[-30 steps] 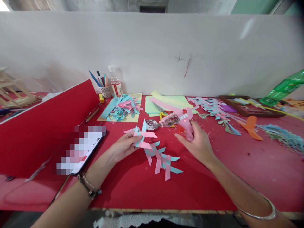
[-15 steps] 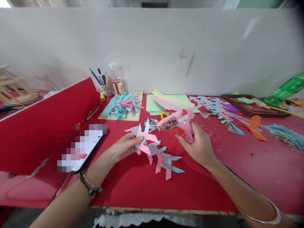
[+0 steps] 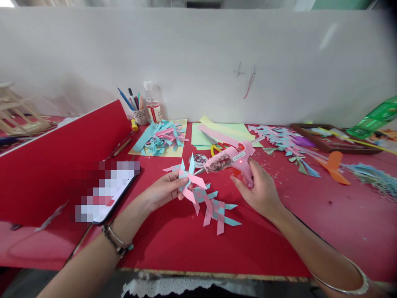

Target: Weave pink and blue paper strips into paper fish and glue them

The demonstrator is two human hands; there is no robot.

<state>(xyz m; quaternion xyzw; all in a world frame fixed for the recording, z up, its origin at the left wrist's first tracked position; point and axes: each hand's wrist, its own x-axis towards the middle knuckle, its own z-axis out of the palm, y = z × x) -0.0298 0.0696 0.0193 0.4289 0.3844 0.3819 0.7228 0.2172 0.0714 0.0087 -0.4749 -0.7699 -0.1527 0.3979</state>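
Observation:
Between the thumb and fingers of my left hand [image 3: 166, 188] is a woven paper-strip piece [image 3: 196, 179] in pink and light blue, its strip ends sticking out. My right hand [image 3: 259, 184] is wrapped round the handle of a pink glue gun [image 3: 225, 159] with a stained barrel and a small lit red light. The gun's metal nozzle points left at the held piece, touching it or very close; I cannot tell which. Further woven paper pieces [image 3: 218, 209] lie on the red surface just right of the held one.
Behind are a heap of cut paper strips [image 3: 163, 136], scissors [image 3: 214, 148], paper sheets [image 3: 196, 131], a pen cup [image 3: 139, 117] and a bottle [image 3: 153, 105]. A phone [image 3: 116, 196] and red board [image 3: 77, 161] are left. A woven garland [image 3: 276, 138] and brown tray [image 3: 338, 147] lie right.
The glue gun's nozzle sits slightly closer to the woven piece. Both hands keep nearly the same place and the same hold; the whole view has shifted very slightly.

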